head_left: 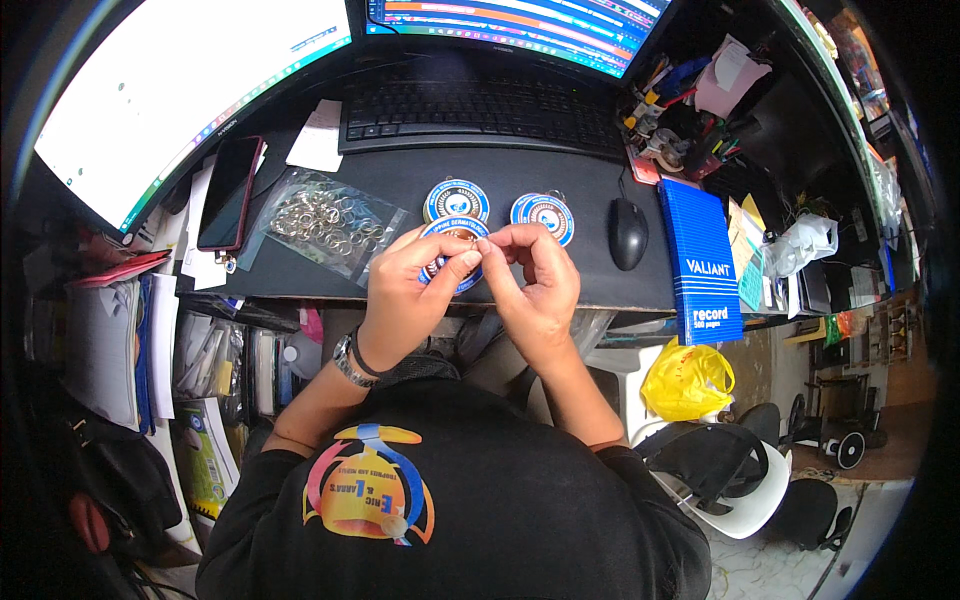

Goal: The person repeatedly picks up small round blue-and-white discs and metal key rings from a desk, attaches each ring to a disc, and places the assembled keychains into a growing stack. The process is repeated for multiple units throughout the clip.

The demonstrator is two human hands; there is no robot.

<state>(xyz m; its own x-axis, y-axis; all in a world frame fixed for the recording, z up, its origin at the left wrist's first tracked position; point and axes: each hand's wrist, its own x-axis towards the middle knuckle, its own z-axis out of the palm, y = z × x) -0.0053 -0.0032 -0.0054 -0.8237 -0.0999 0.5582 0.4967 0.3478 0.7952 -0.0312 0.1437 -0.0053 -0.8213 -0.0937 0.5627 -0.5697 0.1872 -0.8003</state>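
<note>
Just over the desk's front edge, my left hand point(402, 290) grips a round blue, white and gold medal point(452, 228) between thumb and fingers. My right hand point(537, 285) is closed in a pinch at the medal's right edge, its fingertips meeting the left ones. Whatever sits between those right fingertips is too small to make out. Two similar medals lie on the desk beyond my hands: one medal point(450, 192) is partly covered by the held one, and another medal point(545, 210) lies to its right. Left of my hands is a clear plastic bag point(325, 222) of metal rings.
A black mouse point(628, 235) and a blue record book point(700, 265) lie to the right. Behind are a keyboard point(480, 115) and two monitors point(520, 25). A phone point(230, 192) rests at the left. A yellow bag point(687, 380) sits on a white chair below the desk's right side.
</note>
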